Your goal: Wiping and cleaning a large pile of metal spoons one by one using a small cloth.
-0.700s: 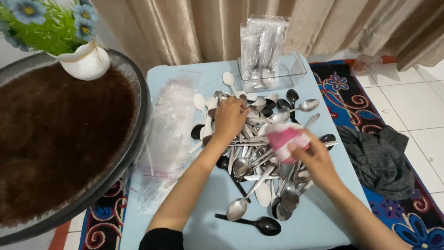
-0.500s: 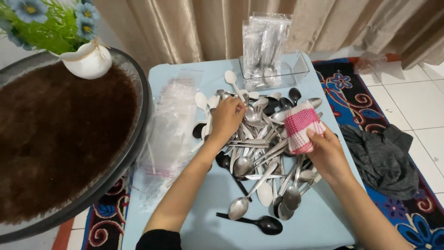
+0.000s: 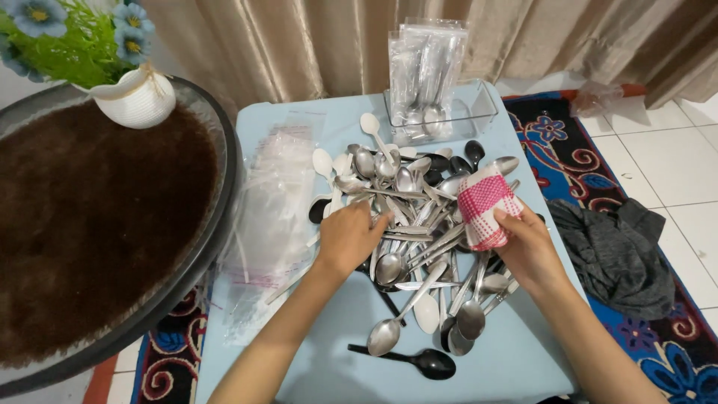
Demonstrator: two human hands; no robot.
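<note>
A heap of metal, white and black spoons point(image 3: 419, 217) covers the middle of a light blue table point(image 3: 314, 359). My left hand point(image 3: 348, 236) rests palm down on the left edge of the heap, fingers curled over spoon handles; whether it grips one I cannot tell. My right hand point(image 3: 527, 247) holds a folded pink and white checked cloth point(image 3: 485, 206) just above the right side of the heap.
A clear box point(image 3: 479, 112) with bagged spoons point(image 3: 426, 71) stands at the table's far edge. Clear plastic bags point(image 3: 273, 209) lie along the left side. A round brown furry seat point(image 3: 90, 224) and a white vase point(image 3: 138, 97) are at left. Dark clothing point(image 3: 621, 254) lies on the patterned rug.
My right hand has lifted the checked cloth slightly and turned it upright. My left hand has slid lower on the heap toward me.
</note>
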